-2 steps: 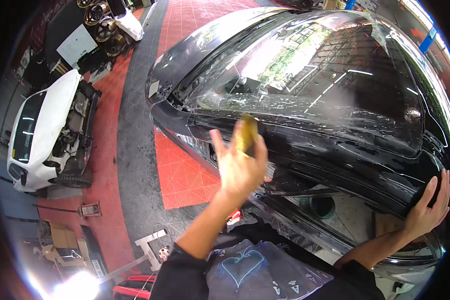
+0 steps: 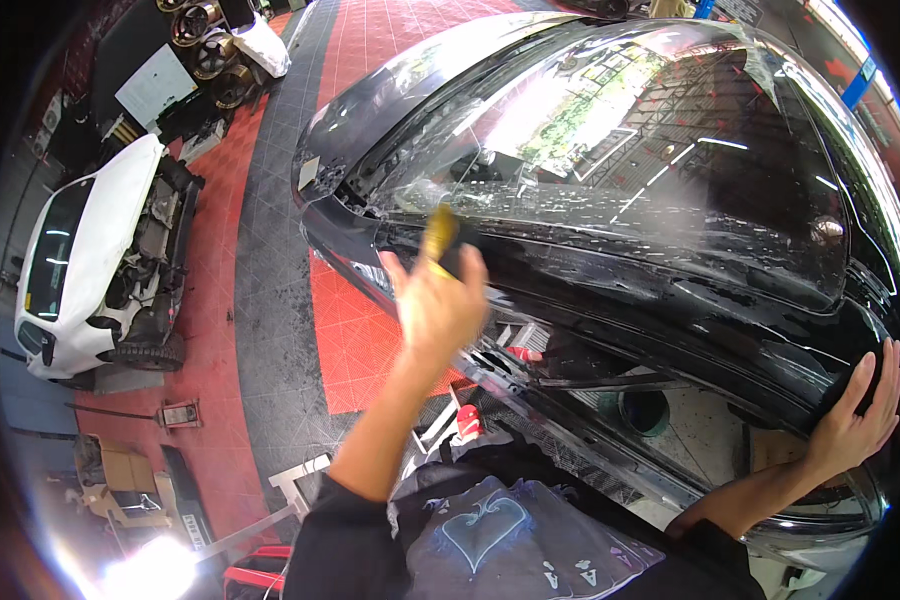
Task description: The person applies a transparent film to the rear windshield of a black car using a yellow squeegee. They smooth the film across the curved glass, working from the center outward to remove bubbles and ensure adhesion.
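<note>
My left hand (image 2: 438, 318) is closed around a yellow pad with a dark side (image 2: 437, 238), smeared by motion, so its exact kind is unclear. It hovers over or touches the lower corner of the windshield (image 2: 670, 185) of a black car; I cannot tell which. Whitish wet streaks and droplets lie along that edge of the glass. Below the glass runs the black pillar (image 2: 610, 280), shiny and wet-looking. My right hand (image 2: 860, 412) rests flat with fingers stretched on the black roof edge at the right, holding nothing.
Under the pillar, the open door frame shows a dark round bucket-like thing (image 2: 644, 412). A white car (image 2: 95, 235) with its front end stripped stands at the left. Gold wheels (image 2: 210, 52) are stacked at the back left. A bright lamp (image 2: 150, 572) glows at the lower left.
My left hand has moved left along the pillar with the yellow pad, toward the hood end of the windshield. My right hand has stayed in place.
</note>
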`<state>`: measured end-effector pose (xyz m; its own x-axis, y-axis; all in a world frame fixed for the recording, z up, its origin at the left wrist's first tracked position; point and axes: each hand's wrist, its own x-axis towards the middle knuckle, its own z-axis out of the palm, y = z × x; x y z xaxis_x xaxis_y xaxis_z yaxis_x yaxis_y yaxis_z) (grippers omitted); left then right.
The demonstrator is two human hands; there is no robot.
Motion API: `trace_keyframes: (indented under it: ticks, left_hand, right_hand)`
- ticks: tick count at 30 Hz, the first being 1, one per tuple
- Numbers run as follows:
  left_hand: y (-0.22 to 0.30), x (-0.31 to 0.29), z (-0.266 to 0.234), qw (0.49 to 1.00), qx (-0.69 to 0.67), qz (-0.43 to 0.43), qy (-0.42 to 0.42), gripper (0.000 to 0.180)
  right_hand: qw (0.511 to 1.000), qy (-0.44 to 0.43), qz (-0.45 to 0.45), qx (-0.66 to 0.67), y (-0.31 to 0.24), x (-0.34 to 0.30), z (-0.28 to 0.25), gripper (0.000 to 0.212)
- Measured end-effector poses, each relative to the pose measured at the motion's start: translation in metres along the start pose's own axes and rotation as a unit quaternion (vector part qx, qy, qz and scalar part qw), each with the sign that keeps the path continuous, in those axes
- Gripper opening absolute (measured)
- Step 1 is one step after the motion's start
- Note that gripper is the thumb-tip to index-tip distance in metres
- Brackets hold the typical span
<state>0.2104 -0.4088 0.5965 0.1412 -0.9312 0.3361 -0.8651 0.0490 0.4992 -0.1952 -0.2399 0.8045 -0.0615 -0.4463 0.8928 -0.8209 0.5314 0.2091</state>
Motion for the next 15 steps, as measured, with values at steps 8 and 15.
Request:
trace_keyframes:
  ticks: [8, 15]
  left_hand:
    - [0.068, -0.029, -0.021, 0.984, -0.069, 0.145, 0.077, 0.045]
    - [0.038, 0.007, -0.028, 0.995, 0.008, -0.073, -0.070, 0.053]
  right_hand:
    - [1.000, -0.006, 0.002, 0.020, -0.004, 0.001, 0.002, 0.040]
    - [1.000, -0.015, 0.007, 0.007, -0.018, 0.007, -0.013, 0.040]
